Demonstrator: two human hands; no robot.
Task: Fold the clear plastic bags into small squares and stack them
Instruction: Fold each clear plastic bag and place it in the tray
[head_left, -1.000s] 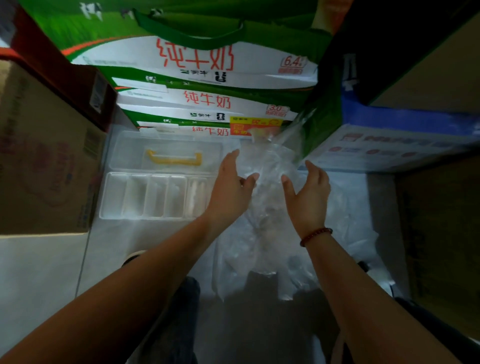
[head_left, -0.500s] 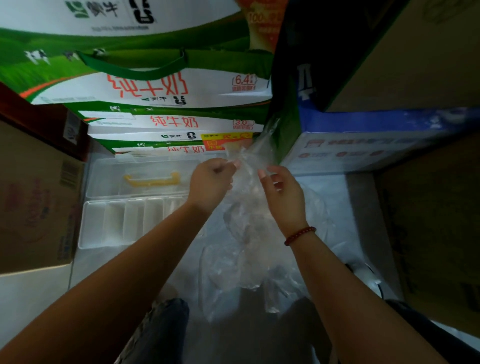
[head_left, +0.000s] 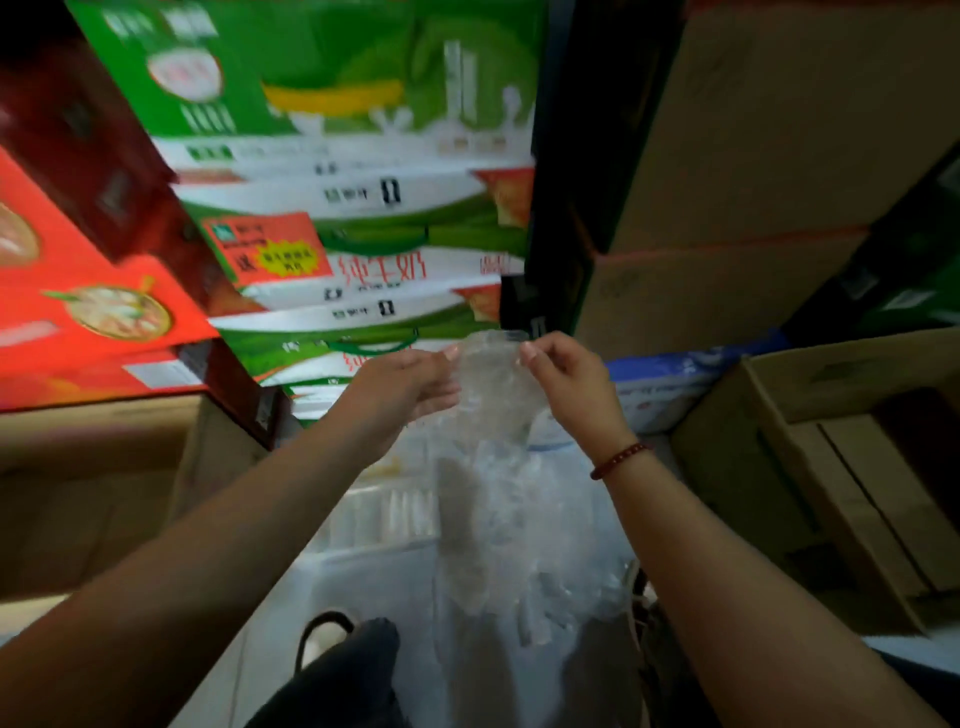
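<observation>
Fingertips of left hand and right hand pinch the top edge of a clear plastic bag, hanging between them; stacked green milk cartons behind; open cardboard box right; red boxes left

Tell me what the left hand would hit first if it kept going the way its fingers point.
The left hand points up and right at the clear bag it pinches; next probably the right hand, though depth is unclear.
</observation>
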